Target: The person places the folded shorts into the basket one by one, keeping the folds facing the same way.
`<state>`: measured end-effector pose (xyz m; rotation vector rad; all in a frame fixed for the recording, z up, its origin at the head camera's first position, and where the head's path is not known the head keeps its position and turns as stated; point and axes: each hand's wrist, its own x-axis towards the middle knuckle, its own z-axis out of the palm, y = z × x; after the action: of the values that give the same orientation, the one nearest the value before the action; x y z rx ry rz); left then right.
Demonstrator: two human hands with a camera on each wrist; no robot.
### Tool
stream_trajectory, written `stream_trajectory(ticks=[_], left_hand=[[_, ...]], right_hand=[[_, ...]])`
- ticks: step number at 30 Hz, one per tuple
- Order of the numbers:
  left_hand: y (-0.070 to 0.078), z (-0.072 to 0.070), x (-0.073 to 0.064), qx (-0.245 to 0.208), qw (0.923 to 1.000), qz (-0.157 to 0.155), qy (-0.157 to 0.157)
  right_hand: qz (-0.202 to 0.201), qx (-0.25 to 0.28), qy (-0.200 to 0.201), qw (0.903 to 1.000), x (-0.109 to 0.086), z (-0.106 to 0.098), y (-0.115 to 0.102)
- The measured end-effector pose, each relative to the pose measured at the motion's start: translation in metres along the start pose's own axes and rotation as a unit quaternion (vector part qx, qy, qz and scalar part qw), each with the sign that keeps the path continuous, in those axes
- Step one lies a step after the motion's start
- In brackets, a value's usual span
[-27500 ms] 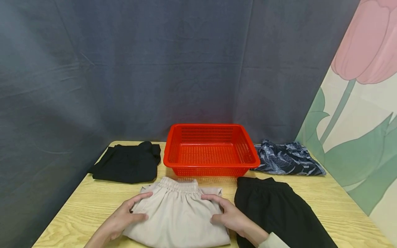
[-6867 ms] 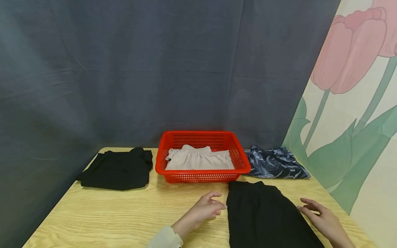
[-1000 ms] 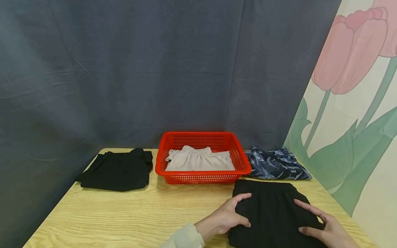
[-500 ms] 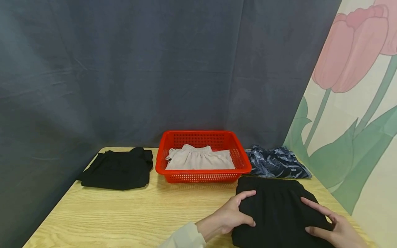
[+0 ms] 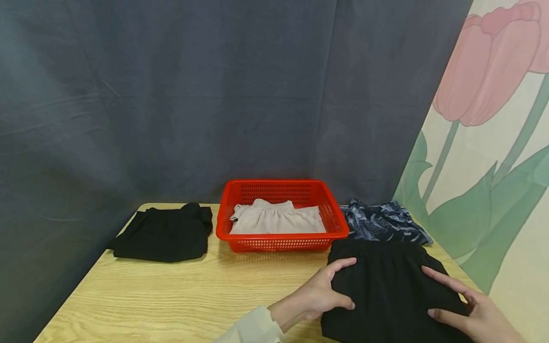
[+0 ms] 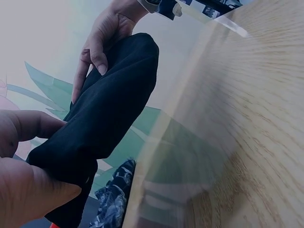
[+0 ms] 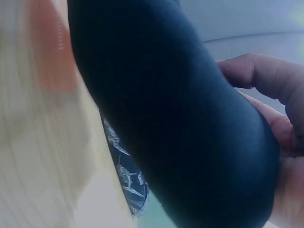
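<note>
Folded black shorts with a gathered waistband hang between both hands at the right of the head view. My left hand grips their left side, thumb and fingers on the cloth. On the opposite side my right hand grips them in the same way. In the left wrist view the shorts are held off the tabletop. The right wrist view has the dark cloth filling its middle, with the right fingers along the edge.
A red plastic basket stands at the back middle, with beige shorts inside. Folded black clothing lies at the back left of the wooden table. Dark patterned clothing lies to the basket's right. A curtain hangs behind.
Since 27.5 s ago the beige shorts have gone into the basket. The black shorts, flat at 6.9 s, are now folded and gripped; over the last second they rise slightly and shift right.
</note>
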<state>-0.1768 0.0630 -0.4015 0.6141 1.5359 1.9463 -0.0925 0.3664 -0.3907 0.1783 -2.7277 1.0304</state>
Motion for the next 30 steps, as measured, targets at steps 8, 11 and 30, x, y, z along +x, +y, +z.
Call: stream_trajectory(ticks=[8, 11, 30], left_hand=[[0.005, 0.004, -0.001, -0.023, 0.9993, 0.006, -0.028], [0.008, 0.006, -0.002, -0.029, 0.9989, 0.01, -0.035], [0.031, -0.006, -0.013, -0.021, 0.9982, 0.036, -0.044]], right_hand=[[0.032, 0.009, 0.0, 0.9995, -0.007, -0.005, -0.003], [0.043, 0.006, 0.003, 0.9991, -0.009, -0.008, -0.004], [0.03, 0.016, 0.002, 0.9994, -0.001, -0.01, -0.03]])
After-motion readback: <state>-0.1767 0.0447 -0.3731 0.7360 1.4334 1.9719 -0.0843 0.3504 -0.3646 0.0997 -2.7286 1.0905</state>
